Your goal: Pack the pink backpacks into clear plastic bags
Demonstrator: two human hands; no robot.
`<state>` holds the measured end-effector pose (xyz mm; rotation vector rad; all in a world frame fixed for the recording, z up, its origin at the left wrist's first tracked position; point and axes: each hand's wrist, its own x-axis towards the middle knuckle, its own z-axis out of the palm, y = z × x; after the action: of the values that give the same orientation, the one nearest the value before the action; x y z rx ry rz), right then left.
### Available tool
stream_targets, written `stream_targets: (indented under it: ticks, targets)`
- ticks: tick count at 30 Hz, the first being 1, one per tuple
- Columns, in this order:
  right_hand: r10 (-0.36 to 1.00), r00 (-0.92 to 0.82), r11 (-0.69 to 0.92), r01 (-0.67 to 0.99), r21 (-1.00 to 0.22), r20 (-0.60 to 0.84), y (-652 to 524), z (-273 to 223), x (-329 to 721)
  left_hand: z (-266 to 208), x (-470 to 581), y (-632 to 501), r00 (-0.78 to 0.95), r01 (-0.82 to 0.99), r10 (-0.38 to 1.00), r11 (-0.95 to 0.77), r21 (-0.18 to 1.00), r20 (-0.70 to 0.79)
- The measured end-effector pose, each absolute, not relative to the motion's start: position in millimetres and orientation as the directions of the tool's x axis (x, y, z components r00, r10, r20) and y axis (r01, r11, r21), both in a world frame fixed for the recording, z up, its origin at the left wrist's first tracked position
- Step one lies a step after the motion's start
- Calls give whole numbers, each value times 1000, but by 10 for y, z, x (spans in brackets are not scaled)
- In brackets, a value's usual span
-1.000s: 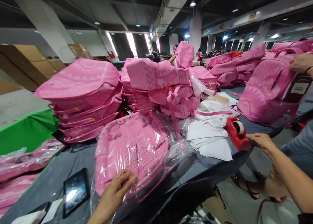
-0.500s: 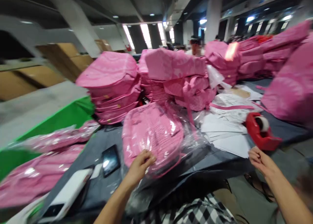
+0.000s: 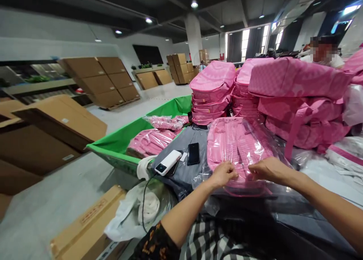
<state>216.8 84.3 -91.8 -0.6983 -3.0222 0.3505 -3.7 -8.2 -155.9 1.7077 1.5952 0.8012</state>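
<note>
A pink backpack (image 3: 221, 139) lies on the dark table inside a clear plastic bag (image 3: 256, 148). My left hand (image 3: 226, 174) is closed in a pinch on the bag's plastic at the near edge, over the lower part of the backpack. Just to its right, my right hand (image 3: 265, 169) is curled shut, fingertips pointing left, close above or on the same bag. What its fingers hold, if anything, is too small to tell.
Stacked pink backpacks (image 3: 212, 82) stand behind. Left of the bag lie a black phone (image 3: 193, 154) and a white power bank (image 3: 168, 162). A green-walled bin (image 3: 113, 152) holds bagged backpacks. A cardboard box (image 3: 87, 222) sits on the floor. Another person (image 3: 323, 52) is at back right.
My right hand has come left from beside the red tape dispenser to the bagged backpack. My left hand stays at the bag's near edge. The view has swung left.
</note>
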Motion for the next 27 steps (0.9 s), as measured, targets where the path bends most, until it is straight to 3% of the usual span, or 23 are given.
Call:
stream_targets:
  ticks: [2,4,7,10,12,15,18,21,24,27]
  targets:
    - [517,-853,835,520,-181,-68,1037,-998,2110,-1546,-42,-91,67,604,998,-42,796,2]
    - [598,-799,767,593,-247,-62,1170,-1062,2190,-1541,-51,-101,69,615,998,-48,787,6]
    - [729,-674,670,666,-328,119,1171,-1141,2412,-1547,-54,-104,74,628,997,-53,776,7]
    - [693,-650,718,586,-376,313,947,-1214,2493,-1555,-35,-88,76,639,997,-53,767,5]
    - [646,-721,752,545,-370,250,777,-1247,2422,-1548,-25,-96,79,662,997,-52,748,-1]
    - [668,-744,716,631,-298,31,657,-1247,2258,-1510,-73,-206,158,734,985,-168,658,76]
    - [670,-739,702,663,-259,-74,707,-1218,2188,-1456,-236,-427,275,819,932,-355,450,235]
    - [667,-743,705,656,-269,-66,785,-1225,2199,-1417,-449,-601,207,911,942,-284,298,265]
    - [664,-744,714,603,-356,71,749,-1282,2231,-1411,-596,-598,83,915,980,-146,376,179]
    - [614,-688,767,403,-500,387,528,-1370,2415,-1423,-663,-467,51,871,996,-78,485,68]
